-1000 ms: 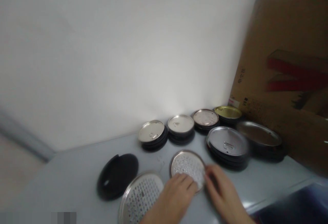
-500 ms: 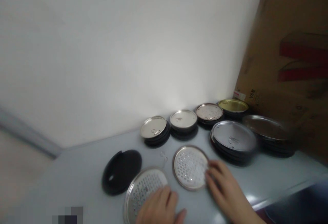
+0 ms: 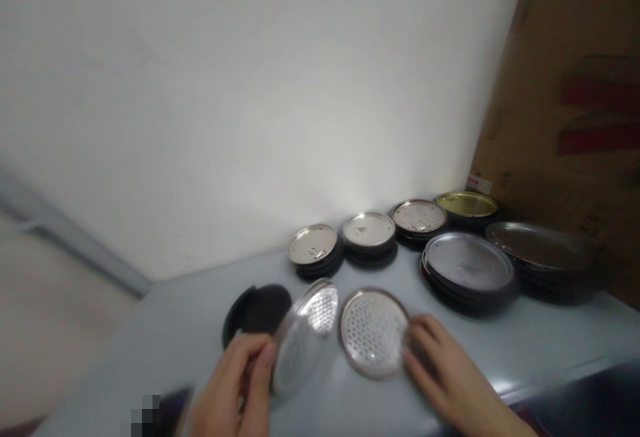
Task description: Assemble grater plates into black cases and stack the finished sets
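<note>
- The left hand (image 3: pixel 235 383) comes up from the bottom, left of the middle. Its fingers are curled in, and the thumb lies close to the first finger.
- That thumb and finger are pinched on the left edge of a tilted disc (image 3: pixel 307 330).
- The right hand (image 3: pixel 445 370) reaches in from the bottom right corner, with its fingers pointing left and a bit up.
- Its thumb and fingers are a little apart, with a dark gap between them. The tips are at the right edge of a flat disc (image 3: pixel 375 333); I cannot tell how tightly they hold it.
- The tilted disc is shiny and silver, with rows of little marks. Part of it is blurry and cloudy.
- It leans up on its side, so it looks like a thin oval. The long way of the oval runs from low on the left to high on the right. I cannot tell if its bottom edge touches the table (image 3: pixel 190 330).
- The flat disc lies on the table between the two hands, with its face up. It is silver with a darker rim and many small dots in rows. It is round, so no way is longer.
- A black dish (image 3: pixel 260 310) sits just behind the left hand, partly hidden by the tilted disc.
- Behind the flat disc are round stacks, and the nearest one has a silver top (image 3: pixel 470 262).
</note>
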Available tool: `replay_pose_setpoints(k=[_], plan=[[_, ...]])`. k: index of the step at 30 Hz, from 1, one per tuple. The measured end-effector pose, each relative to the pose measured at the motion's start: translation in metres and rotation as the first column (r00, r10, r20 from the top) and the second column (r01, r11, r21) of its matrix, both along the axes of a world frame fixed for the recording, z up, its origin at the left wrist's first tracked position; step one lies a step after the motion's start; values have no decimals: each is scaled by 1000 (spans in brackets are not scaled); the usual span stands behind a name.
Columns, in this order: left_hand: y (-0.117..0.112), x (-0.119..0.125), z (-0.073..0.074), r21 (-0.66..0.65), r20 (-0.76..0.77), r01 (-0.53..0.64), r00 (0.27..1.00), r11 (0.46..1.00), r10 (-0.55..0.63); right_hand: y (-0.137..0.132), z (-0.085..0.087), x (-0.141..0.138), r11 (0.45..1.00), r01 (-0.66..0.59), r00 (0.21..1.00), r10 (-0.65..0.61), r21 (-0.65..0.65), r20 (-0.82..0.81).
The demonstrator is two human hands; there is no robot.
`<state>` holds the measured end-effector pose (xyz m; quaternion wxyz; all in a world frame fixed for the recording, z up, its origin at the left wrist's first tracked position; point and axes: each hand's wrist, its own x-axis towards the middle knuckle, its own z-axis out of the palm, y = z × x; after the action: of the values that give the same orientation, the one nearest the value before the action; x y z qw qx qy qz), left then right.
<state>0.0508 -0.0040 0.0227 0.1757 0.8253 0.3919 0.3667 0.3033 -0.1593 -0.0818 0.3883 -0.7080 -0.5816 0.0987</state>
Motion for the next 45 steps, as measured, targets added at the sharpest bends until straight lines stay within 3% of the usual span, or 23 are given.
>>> replay_pose_setpoints(k=[2,3,5,7,9,10,12,15,17,20,24,27,35,45], plan=[[4,25,2,-335,156,74,987,939,-23,-1,1,1,1000,-11,1000,10,-20,-25],[6,39,-4,-484,234,131,972,865,-16,-2,1,2,1000,-19,999,18,-24,-34],[12,64,-23,-703,348,275,937,656,-21,-3,0,4,999,-31,999,31,-13,-43],[19,82,-47,-781,422,366,907,506,-5,-2,-2,6,999,-18,999,20,32,-37],[24,91,-67,-804,432,405,901,434,-40,-1,-5,7,997,8,1000,-5,74,-28],[26,92,-75,-812,405,397,911,427,-78,0,-5,7,996,20,1000,-19,83,-24],[30,91,-84,-805,288,331,944,492,-163,3,-6,7,996,47,999,-46,75,-8],[34,87,-85,-637,39,189,976,747,-214,6,-8,6,994,98,993,-101,43,62],[36,86,-81,-458,-122,117,974,881,-193,7,-10,5,993,116,986,-116,10,123],[38,90,-77,-279,-328,72,930,958,-165,8,-13,5,990,138,974,-128,-36,187],[38,95,-73,-160,-484,87,861,983,-155,8,-19,5,986,161,961,-149,-34,233],[37,96,-69,-148,-539,80,829,986,-148,8,-22,5,990,144,956,-135,-15,261],[32,94,-63,-263,-346,169,902,950,-257,6,-12,7,997,60,957,-42,-56,285],[26,93,-66,-234,-344,195,900,953,-269,2,-17,8,1000,18,981,-19,5,195]])
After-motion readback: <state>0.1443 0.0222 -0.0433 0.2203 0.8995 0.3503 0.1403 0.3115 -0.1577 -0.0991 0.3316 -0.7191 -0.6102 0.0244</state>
